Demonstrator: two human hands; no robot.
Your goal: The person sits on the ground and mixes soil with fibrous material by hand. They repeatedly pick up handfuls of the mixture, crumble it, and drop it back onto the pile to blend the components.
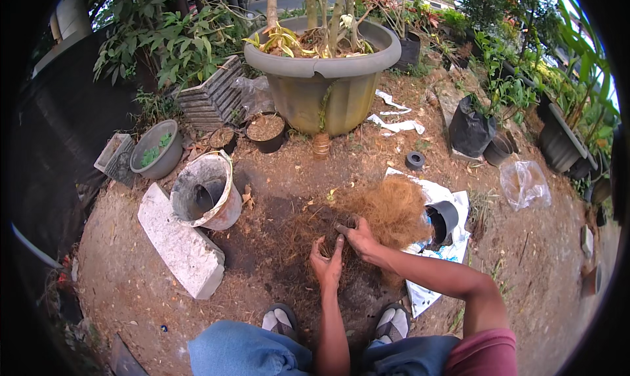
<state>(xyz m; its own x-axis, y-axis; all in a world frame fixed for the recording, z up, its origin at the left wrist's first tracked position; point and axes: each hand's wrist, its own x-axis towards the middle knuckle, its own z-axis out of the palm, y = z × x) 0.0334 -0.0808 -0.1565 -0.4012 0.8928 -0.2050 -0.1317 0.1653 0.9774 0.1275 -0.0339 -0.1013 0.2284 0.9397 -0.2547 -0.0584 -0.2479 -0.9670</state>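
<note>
My left hand (327, 265) is low over the dark soil, its fingers curled around a dark clump of fibre and soil (329, 245). My right hand (358, 235) meets it from the right, fingers bent at the clump's upper edge. The two hands are close together, and the fingers partly hide the clump. A large heap of brown coconut fibre (393, 206) lies just beyond my right hand. Beside it, a black plastic pot (444, 221) lies tipped on a white plastic sack (457, 253). Loose dark fibres (295, 233) are spread on the ground left of my hands.
A dirty bucket (229, 208) leans by a pale stone block (179, 245) at left. A huge planter (320, 90) stands ahead. A black roll (415, 160) lies beyond the fibre; a clear plastic bag (525, 185) and potted plants are at right. My feet are close below.
</note>
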